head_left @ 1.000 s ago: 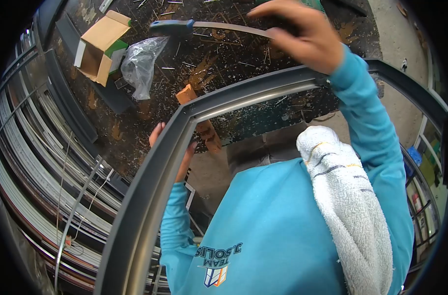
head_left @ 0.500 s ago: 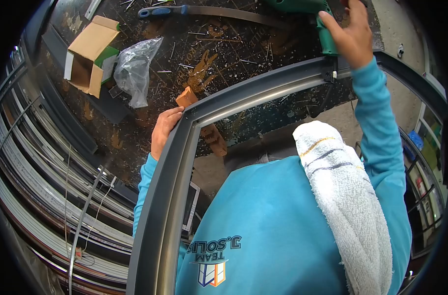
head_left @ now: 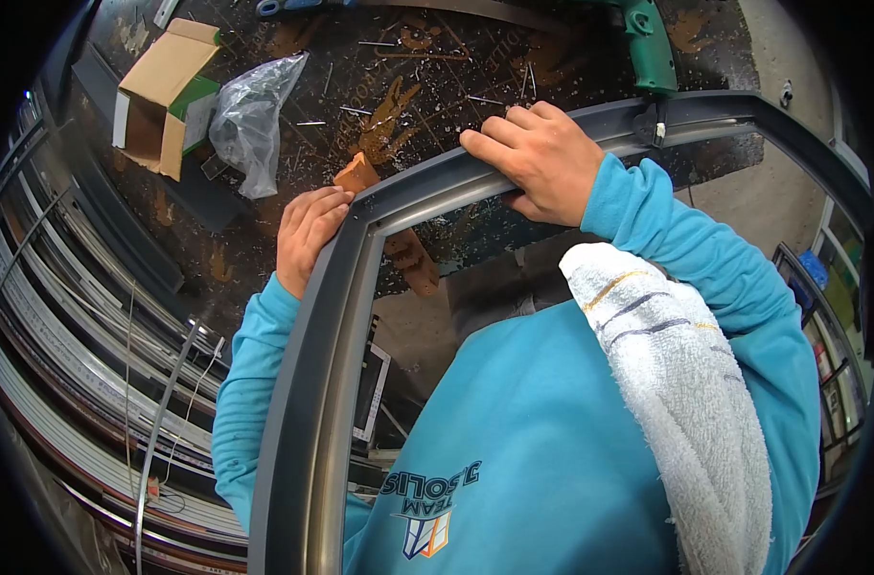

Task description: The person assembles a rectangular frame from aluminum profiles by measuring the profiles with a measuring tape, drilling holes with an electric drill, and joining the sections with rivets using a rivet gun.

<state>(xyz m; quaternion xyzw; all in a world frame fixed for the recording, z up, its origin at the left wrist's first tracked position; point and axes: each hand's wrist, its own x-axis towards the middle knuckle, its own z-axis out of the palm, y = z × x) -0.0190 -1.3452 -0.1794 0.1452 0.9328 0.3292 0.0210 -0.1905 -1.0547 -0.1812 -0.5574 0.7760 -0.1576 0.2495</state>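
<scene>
A dark metal frame (head_left: 320, 383) reaches from the bottom of the view to a corner near the middle, then runs to the right. My left hand (head_left: 310, 235) is wrapped over its outer edge just below that corner. On the upper bar, my right hand (head_left: 540, 161) grips the metal, fingers over the far side and thumb on the inner side. A wooden block (head_left: 413, 261) lies under the corner, with one end sticking out beyond it. The green power tool (head_left: 651, 53) rests beyond the upper bar, with no hand on it.
An open cardboard box (head_left: 173, 91) and a clear plastic bag (head_left: 255, 120) lie on the dark table (head_left: 308, 91) among scattered screws and shavings. Long metal profiles (head_left: 92, 355) are stacked at the left. A white towel (head_left: 667, 355) hangs over the blue shirt.
My right hand has left the green tool, moved left and down, and taken hold of the upper bar. My left hand has shifted slightly left and down along the frame's edge.
</scene>
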